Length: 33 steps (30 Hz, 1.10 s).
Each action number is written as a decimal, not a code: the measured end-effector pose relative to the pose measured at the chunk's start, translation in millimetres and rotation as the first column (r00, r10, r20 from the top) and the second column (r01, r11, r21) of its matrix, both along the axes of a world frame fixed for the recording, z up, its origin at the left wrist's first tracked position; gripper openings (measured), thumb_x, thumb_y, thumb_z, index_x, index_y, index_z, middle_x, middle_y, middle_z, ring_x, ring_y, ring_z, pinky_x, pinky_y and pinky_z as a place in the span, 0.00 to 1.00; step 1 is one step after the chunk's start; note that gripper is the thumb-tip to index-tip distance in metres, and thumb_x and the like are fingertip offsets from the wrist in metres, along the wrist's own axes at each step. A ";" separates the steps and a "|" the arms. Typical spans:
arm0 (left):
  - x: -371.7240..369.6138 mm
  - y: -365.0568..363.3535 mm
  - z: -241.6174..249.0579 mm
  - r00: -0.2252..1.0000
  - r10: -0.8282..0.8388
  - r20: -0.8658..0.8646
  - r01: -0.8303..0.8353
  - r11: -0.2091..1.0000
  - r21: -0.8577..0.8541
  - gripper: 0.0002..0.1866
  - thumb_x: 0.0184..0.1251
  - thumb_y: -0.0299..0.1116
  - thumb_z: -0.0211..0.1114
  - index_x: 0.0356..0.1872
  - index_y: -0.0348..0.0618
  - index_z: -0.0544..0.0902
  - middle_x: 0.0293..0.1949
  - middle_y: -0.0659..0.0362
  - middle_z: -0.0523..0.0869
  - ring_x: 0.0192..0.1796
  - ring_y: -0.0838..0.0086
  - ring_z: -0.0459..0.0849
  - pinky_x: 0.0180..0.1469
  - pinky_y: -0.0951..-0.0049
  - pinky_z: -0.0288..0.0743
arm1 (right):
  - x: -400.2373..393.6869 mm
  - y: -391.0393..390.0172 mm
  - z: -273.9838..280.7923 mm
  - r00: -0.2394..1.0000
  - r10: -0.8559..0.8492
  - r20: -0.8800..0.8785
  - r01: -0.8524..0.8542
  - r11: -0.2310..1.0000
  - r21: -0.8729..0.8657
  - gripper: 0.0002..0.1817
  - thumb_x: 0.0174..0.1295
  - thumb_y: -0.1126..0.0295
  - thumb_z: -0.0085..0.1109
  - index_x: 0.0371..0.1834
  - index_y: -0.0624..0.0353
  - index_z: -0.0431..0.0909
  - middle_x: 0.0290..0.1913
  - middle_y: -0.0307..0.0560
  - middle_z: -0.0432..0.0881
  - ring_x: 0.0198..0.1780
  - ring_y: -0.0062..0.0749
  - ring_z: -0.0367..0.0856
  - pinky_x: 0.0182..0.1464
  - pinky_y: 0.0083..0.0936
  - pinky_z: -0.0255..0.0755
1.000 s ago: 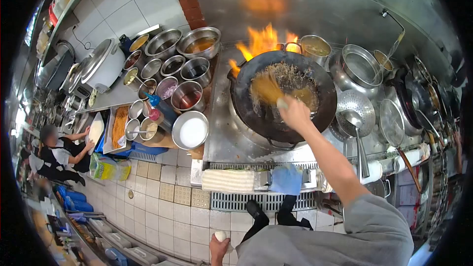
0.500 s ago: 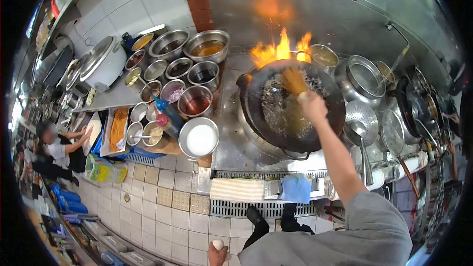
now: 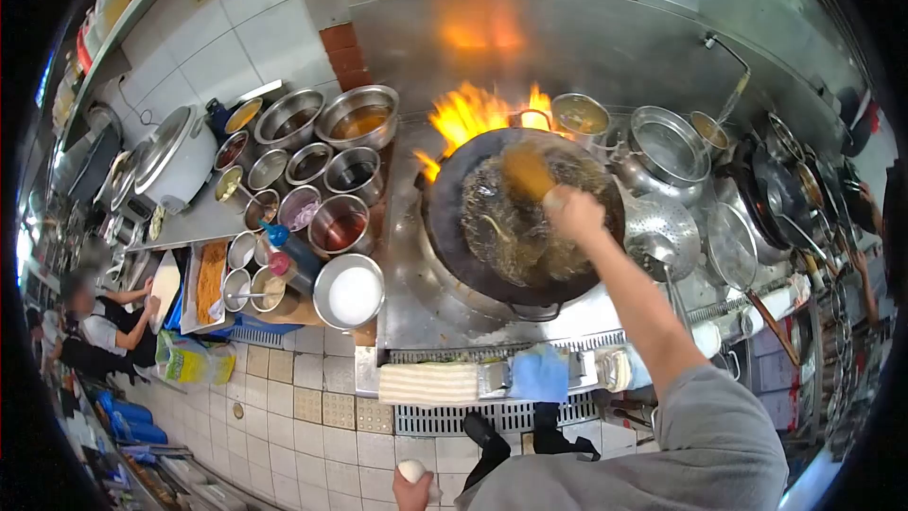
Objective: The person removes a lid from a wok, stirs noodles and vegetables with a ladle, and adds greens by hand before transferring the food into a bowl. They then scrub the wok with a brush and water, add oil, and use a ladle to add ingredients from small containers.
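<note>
My right hand (image 3: 575, 214) grips a bamboo wok brush (image 3: 526, 172), its bristles blurred inside a big black wok (image 3: 605, 232). Dark, murky liquid (image 3: 492, 227) swirls in the wok around the bristles. Flames (image 3: 468, 116) rise behind the wok's far left rim. Down at the lower edge of the view, my left hand (image 3: 413, 492) is closed around a white, rounded thing (image 3: 411, 469) whose kind I cannot make out; it stays low, away from the stove.
Left of the stove stand metal bowls of sauces, including a white-filled bowl (image 3: 349, 291), and squeeze bottles (image 3: 301, 248). To the right lie a perforated skimmer (image 3: 662, 227), a ladle, strainers and pots. A striped towel (image 3: 428, 384) lies along the front. A co-worker (image 3: 104, 322) is at far left.
The brush has swept across the wok, and the liquid now swirls more widely. The flames have spread leftward. The whole view has shifted slightly; my left hand still holds the white thing.
</note>
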<state>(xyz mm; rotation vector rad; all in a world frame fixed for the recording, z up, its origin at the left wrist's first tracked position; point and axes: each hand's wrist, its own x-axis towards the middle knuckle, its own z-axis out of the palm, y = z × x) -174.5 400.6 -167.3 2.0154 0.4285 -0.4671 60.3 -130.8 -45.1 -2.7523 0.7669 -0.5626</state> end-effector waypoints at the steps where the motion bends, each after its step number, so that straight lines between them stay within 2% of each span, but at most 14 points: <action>1: 1.6 -4.4 -1.4 1.000 -0.012 0.003 0.012 1.000 -0.001 0.18 0.51 0.32 0.67 0.43 0.37 0.75 0.32 0.57 0.81 0.34 0.71 0.79 0.36 0.70 0.73 | -17.6 14.3 -9.7 0.995 0.094 0.021 -0.094 0.996 0.001 0.16 0.54 0.58 0.56 0.45 0.47 0.79 0.32 0.53 0.83 0.35 0.49 0.83 0.37 0.42 0.77; 4: -1.7 -11.2 -3.3 0.990 -0.069 0.121 0.069 0.998 0.006 0.18 0.50 0.31 0.67 0.43 0.37 0.75 0.32 0.57 0.81 0.33 0.71 0.78 0.36 0.70 0.73 | -91.0 24.9 11.2 0.962 0.185 -0.201 -0.198 0.979 -0.046 0.14 0.51 0.58 0.59 0.41 0.46 0.79 0.28 0.52 0.82 0.31 0.48 0.83 0.33 0.42 0.76; 7: -24.8 -18.9 14.0 0.990 0.132 -0.047 -0.136 0.984 -0.117 0.19 0.50 0.30 0.68 0.43 0.37 0.75 0.32 0.57 0.81 0.33 0.72 0.78 0.35 0.71 0.73 | -127.0 -28.6 46.2 0.913 0.114 -0.393 -0.180 0.974 -0.136 0.14 0.52 0.58 0.58 0.41 0.47 0.79 0.27 0.53 0.82 0.30 0.46 0.82 0.31 0.43 0.74; 11: -38.1 -26.5 13.9 0.976 0.153 -0.156 -0.180 0.967 -0.182 0.18 0.51 0.29 0.68 0.42 0.36 0.75 0.32 0.58 0.80 0.33 0.73 0.78 0.34 0.71 0.73 | -30.5 -77.6 39.9 0.995 0.092 -0.049 -0.097 0.989 -0.111 0.13 0.55 0.58 0.53 0.38 0.50 0.79 0.31 0.53 0.83 0.33 0.47 0.83 0.33 0.43 0.75; 12: -31.4 -38.3 20.4 0.995 0.079 -0.056 -0.086 0.986 -0.140 0.17 0.51 0.29 0.67 0.42 0.37 0.75 0.31 0.58 0.80 0.33 0.73 0.78 0.34 0.71 0.73 | 7.4 -74.8 1.0 0.999 0.038 0.008 -0.038 0.999 0.020 0.18 0.51 0.57 0.58 0.45 0.48 0.79 0.33 0.54 0.83 0.37 0.51 0.82 0.38 0.42 0.75; 13: -24.3 -50.8 24.5 0.999 0.001 0.046 0.003 0.996 -0.094 0.16 0.51 0.28 0.66 0.42 0.37 0.75 0.31 0.58 0.80 0.33 0.73 0.78 0.34 0.71 0.73 | 15.6 -37.9 4.7 1.000 -0.023 -0.015 0.023 0.999 0.032 0.13 0.53 0.60 0.55 0.36 0.56 0.77 0.29 0.54 0.82 0.33 0.51 0.83 0.36 0.42 0.77; 17: -25.0 -69.5 31.4 0.934 -0.152 0.322 0.151 0.988 0.028 0.16 0.52 0.26 0.66 0.42 0.37 0.75 0.30 0.58 0.80 0.33 0.73 0.78 0.34 0.71 0.73 | -40.1 24.6 -15.4 0.963 0.271 0.010 -0.271 0.963 -0.004 0.14 0.51 0.62 0.58 0.41 0.52 0.78 0.25 0.54 0.82 0.29 0.49 0.83 0.33 0.42 0.76; 20: -50.0 -59.6 25.7 0.966 -0.028 0.258 0.039 0.999 -0.037 0.16 0.51 0.26 0.66 0.43 0.38 0.75 0.31 0.58 0.80 0.33 0.73 0.78 0.34 0.72 0.73 | -112.6 1.4 20.3 0.916 0.275 -0.293 -0.295 0.955 -0.025 0.15 0.52 0.59 0.56 0.42 0.49 0.78 0.24 0.51 0.81 0.28 0.47 0.83 0.31 0.41 0.76; 22: -74.0 -33.6 1.6 0.964 0.223 -0.141 -0.250 0.944 -0.215 0.17 0.51 0.25 0.66 0.44 0.37 0.75 0.31 0.58 0.80 0.33 0.73 0.78 0.34 0.72 0.73 | -135.8 -38.3 45.9 0.866 0.155 -0.476 -0.239 0.963 -0.121 0.13 0.54 0.59 0.54 0.41 0.49 0.79 0.26 0.50 0.82 0.29 0.46 0.83 0.31 0.41 0.75; 23: -75.0 -37.5 14.6 0.964 0.227 -0.141 -0.253 0.944 -0.212 0.17 0.51 0.25 0.66 0.44 0.37 0.75 0.31 0.58 0.80 0.33 0.73 0.78 0.34 0.72 0.73 | -129.4 -61.6 61.6 0.843 0.077 -0.532 -0.214 0.956 -0.200 0.13 0.55 0.59 0.53 0.39 0.50 0.80 0.27 0.50 0.82 0.29 0.46 0.83 0.31 0.41 0.75; 25: -74.8 -54.4 59.3 0.980 0.197 -0.022 -0.198 0.962 -0.187 0.17 0.51 0.26 0.66 0.44 0.37 0.75 0.31 0.58 0.80 0.33 0.73 0.78 0.33 0.72 0.73 | -102.8 -91.8 87.8 0.981 0.037 -0.192 -0.079 0.973 -0.215 0.10 0.56 0.64 0.50 0.36 0.51 0.81 0.31 0.50 0.83 0.32 0.44 0.84 0.33 0.39 0.76; 29: -48.2 -78.3 74.0 0.977 0.171 -0.126 -0.193 0.964 -0.182 0.18 0.52 0.26 0.66 0.45 0.37 0.75 0.33 0.58 0.80 0.34 0.73 0.78 0.35 0.72 0.73 | -0.1 -75.4 18.0 0.985 -0.033 -0.167 0.003 0.985 -0.175 0.09 0.54 0.65 0.52 0.31 0.54 0.80 0.32 0.51 0.84 0.36 0.42 0.84 0.36 0.37 0.77; 32: -30.7 -89.4 78.3 0.997 -0.008 0.079 0.010 1.000 -0.025 0.18 0.52 0.25 0.66 0.46 0.37 0.75 0.34 0.59 0.80 0.36 0.73 0.78 0.39 0.73 0.73 | -8.8 -31.0 -44.7 0.962 0.171 0.212 -0.070 0.908 -0.413 0.03 0.48 0.68 0.53 0.25 0.52 0.75 0.19 0.48 0.76 0.21 0.42 0.77 0.27 0.41 0.72; 33: -29.4 -86.4 64.5 0.970 -0.111 0.218 0.095 0.992 0.085 0.18 0.52 0.25 0.66 0.46 0.37 0.75 0.34 0.59 0.80 0.36 0.73 0.78 0.40 0.73 0.73 | -31.8 -17.5 -38.3 0.976 0.216 0.022 -0.199 0.931 -0.307 0.05 0.48 0.68 0.53 0.29 0.52 0.75 0.20 0.49 0.77 0.23 0.44 0.79 0.28 0.41 0.73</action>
